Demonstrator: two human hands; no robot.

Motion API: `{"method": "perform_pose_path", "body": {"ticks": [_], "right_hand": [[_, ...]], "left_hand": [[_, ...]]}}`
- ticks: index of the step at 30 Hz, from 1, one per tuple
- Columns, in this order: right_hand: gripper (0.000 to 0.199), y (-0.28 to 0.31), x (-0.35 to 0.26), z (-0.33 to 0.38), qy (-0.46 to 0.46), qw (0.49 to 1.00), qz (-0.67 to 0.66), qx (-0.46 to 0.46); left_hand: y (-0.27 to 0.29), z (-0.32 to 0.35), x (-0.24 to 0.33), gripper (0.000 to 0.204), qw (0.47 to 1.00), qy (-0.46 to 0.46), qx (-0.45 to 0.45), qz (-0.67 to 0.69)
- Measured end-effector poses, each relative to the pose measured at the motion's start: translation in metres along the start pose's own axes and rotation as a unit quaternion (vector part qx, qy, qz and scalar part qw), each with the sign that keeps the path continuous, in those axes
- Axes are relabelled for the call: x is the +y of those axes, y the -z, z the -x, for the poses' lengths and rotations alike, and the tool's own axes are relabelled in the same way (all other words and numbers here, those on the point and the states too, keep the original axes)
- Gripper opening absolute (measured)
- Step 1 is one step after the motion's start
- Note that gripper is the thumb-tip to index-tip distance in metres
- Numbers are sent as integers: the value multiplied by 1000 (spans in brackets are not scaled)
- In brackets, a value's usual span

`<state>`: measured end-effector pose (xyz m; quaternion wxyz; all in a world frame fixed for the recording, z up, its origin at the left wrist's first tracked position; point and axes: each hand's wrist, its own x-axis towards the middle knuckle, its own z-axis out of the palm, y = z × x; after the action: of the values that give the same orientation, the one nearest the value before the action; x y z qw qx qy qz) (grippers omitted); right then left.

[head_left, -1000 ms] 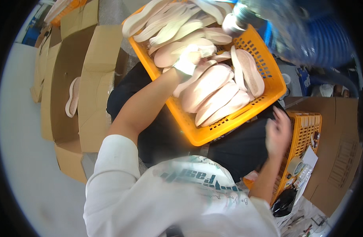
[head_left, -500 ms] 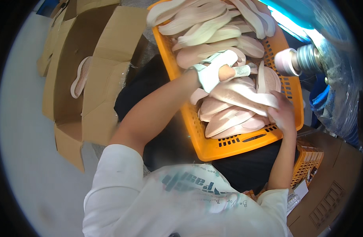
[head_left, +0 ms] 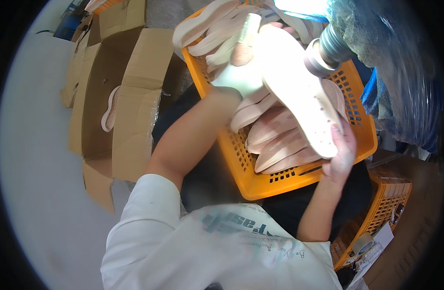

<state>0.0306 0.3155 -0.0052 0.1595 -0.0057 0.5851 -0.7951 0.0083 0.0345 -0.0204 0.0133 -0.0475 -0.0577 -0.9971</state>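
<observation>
A pale pink shoe sole [head_left: 297,79] is held up over an orange basket, brightly lit, with small dots near its lower end. My left hand [head_left: 241,72], in a white glove with a wrapped thumb, grips its upper left side; fingertips show behind the far end. At the lower right end, my right hand [head_left: 343,152], bare, pinches the sole with the thumb on its face. Beneath lie several more pink soles [head_left: 277,140], heaped in the orange basket [head_left: 258,187], which rests over my lap.
An open cardboard box [head_left: 140,58] stands at the left with one sole [head_left: 111,108] inside. A lamp-like ribbed fitting [head_left: 328,50] hangs close to the held sole's right side. A second orange basket [head_left: 381,208] with a tape roll [head_left: 363,244] sits at lower right.
The sole has been lifted off the heap and turned to show its dotted face. My left hand has moved up and away; my right hand now pinches the sole's near end.
</observation>
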Motion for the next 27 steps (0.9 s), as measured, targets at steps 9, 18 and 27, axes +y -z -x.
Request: {"method": "perform_pose_path", "body": {"ticks": [9, 18, 27], "right_hand": [[52, 36, -55, -3, 1, 1000, -5, -21], [60, 11, -30, -52, -66, 964, 52, -252], [64, 41, -77, -99, -54, 876, 398, -267]], "left_hand": [[-5, 1, -42, 46, 901, -93, -71, -418], [5, 8, -25, 44, 888, -187, -193, -373], [-12, 12, -46, 45, 885, -103, -83, -447]]}}
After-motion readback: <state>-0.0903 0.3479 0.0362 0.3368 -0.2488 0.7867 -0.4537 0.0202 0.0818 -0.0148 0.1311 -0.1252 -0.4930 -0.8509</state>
